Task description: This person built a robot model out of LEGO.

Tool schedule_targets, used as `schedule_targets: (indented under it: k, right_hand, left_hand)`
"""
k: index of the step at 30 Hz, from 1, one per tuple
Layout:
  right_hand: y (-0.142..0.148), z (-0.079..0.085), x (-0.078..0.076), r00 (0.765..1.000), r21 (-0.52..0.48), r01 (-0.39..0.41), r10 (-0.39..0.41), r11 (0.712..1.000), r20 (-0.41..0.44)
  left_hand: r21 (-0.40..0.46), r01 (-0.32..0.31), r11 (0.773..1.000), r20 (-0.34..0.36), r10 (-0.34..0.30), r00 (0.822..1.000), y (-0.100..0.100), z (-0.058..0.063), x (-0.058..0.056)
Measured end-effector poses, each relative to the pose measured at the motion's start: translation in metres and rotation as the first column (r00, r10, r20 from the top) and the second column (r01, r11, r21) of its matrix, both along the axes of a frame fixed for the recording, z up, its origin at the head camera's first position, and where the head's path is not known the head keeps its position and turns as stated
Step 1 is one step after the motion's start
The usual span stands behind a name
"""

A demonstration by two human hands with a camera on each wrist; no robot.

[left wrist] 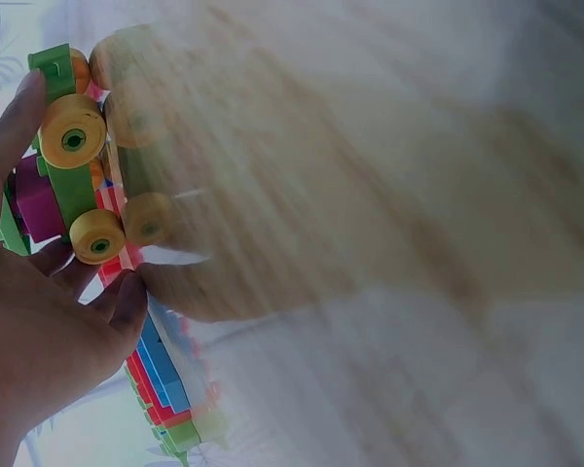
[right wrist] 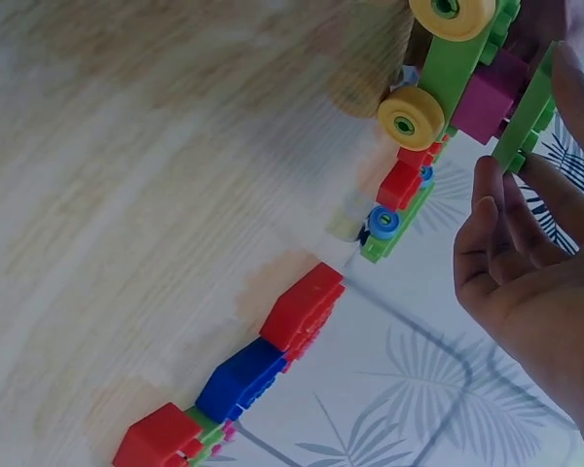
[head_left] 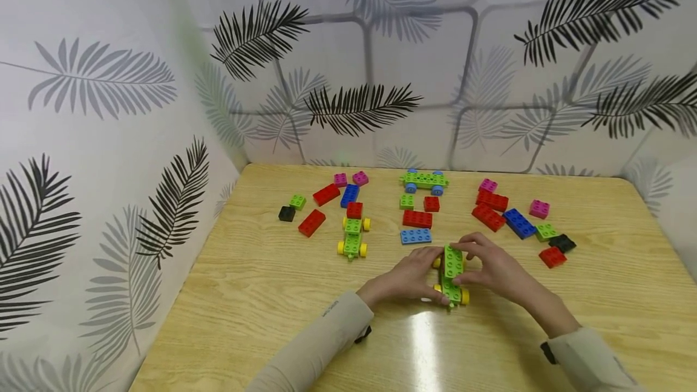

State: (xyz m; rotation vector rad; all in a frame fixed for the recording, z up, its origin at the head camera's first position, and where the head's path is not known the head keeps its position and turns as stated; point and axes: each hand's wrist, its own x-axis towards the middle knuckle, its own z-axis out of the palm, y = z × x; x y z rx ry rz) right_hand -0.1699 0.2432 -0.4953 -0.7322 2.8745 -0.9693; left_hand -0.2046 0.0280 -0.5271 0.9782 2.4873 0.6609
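A green toy car base (head_left: 451, 293) with yellow wheels stands on the table between both hands. On it sits a magenta brick (right wrist: 489, 97), with a green eight-stud brick (head_left: 453, 262) on top. My left hand (head_left: 408, 274) grips the base, thumb at its near end and fingers toward the far end. From the other side, my right hand (head_left: 492, 265) pinches the green brick between thumb and fingers. Farther left stands another yellow-wheeled car (head_left: 352, 241) with a red brick (head_left: 354, 210) at its far end.
A green car base with blue wheels (head_left: 425, 180) stands at the back. Before it lie a long red brick (head_left: 417, 219) and a light blue brick (head_left: 416, 236). Several loose bricks lie back left and right, including a dark blue brick (head_left: 519, 223) and a black brick (head_left: 562, 243).
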Motion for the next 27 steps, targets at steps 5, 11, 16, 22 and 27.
schedule_targets:
  k: [5, 11, 16, 22, 27]
  right_hand:
    - [-0.003, 0.005, -0.001, 1.000, 0.041, 0.008, -0.009, 0.999, 0.018]
    - [-0.005, 0.014, -0.003, 0.999, 0.076, 0.000, -0.003, 0.997, 0.042]
    - [-0.007, 0.019, -0.004, 0.998, 0.100, 0.001, -0.007, 0.995, 0.059]
    - [-0.009, 0.021, -0.004, 0.996, 0.129, 0.022, -0.033, 0.991, 0.086]
    - [-0.012, 0.022, -0.005, 0.995, 0.146, 0.031, -0.045, 0.989, 0.090]
  left_hand:
    - [0.008, -0.002, 1.000, 0.004, 0.002, 1.000, 0.000, 0.000, -0.001]
    - [0.010, 0.001, 1.000, 0.010, -0.001, 1.000, 0.000, 0.000, -0.001]
    - [0.016, -0.002, 1.000, 0.013, 0.002, 1.000, 0.000, 0.001, 0.000]
    - [0.014, 0.002, 1.000, 0.018, -0.002, 1.000, 0.000, 0.001, 0.001]
    - [-0.008, -0.004, 1.000, 0.005, 0.004, 1.000, 0.001, 0.001, 0.001]
